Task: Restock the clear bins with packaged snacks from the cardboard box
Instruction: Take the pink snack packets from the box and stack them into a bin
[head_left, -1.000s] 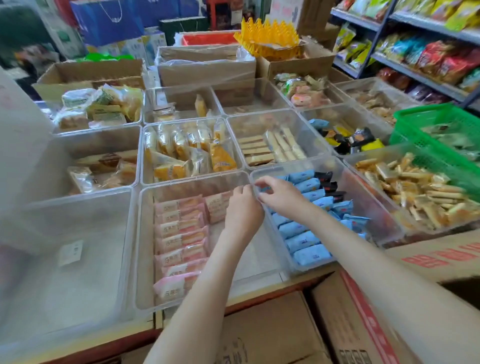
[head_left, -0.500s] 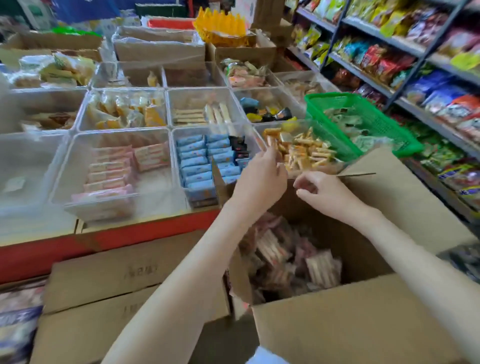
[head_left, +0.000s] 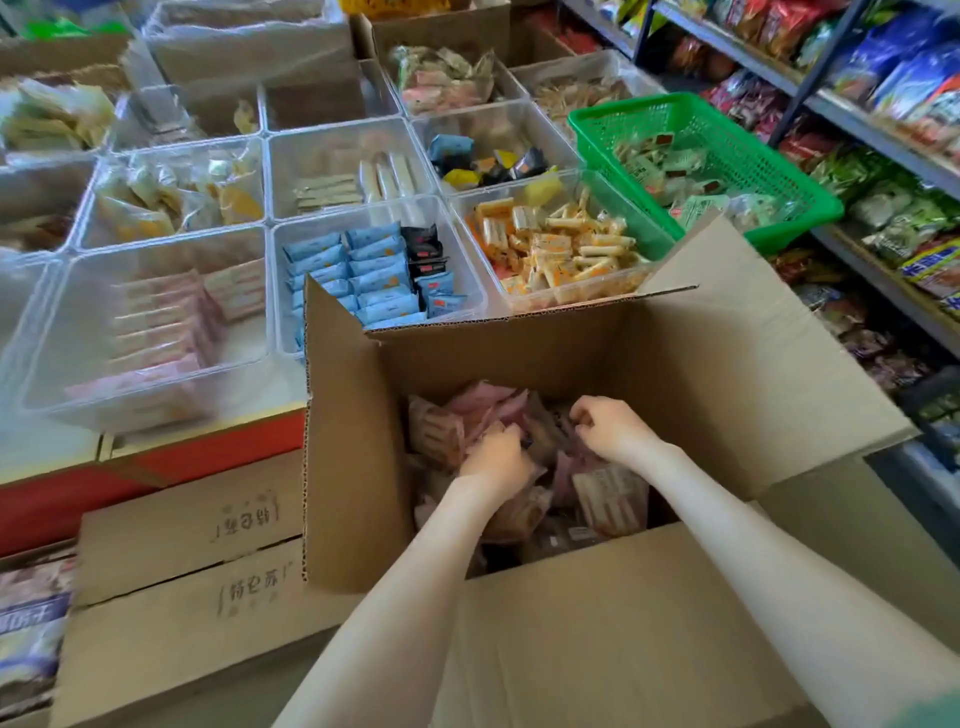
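left hand (head_left: 496, 457) fingertips buried among snack packets (head_left: 436, 434); pink packets (head_left: 156, 332) blurred, print unreadable

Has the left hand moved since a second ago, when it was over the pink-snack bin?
Yes. The left hand has left the pink-snack bin and gone down into the cardboard box, among the packets.

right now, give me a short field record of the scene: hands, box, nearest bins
left hand: inside cardboard box, fingers curled into pink snack packets
right hand: inside box, curled among packets
grip: cannot tell for either
pink-packet bin: partly filled, right half bare
blue-packet bin: nearly full
green basket: right of bins
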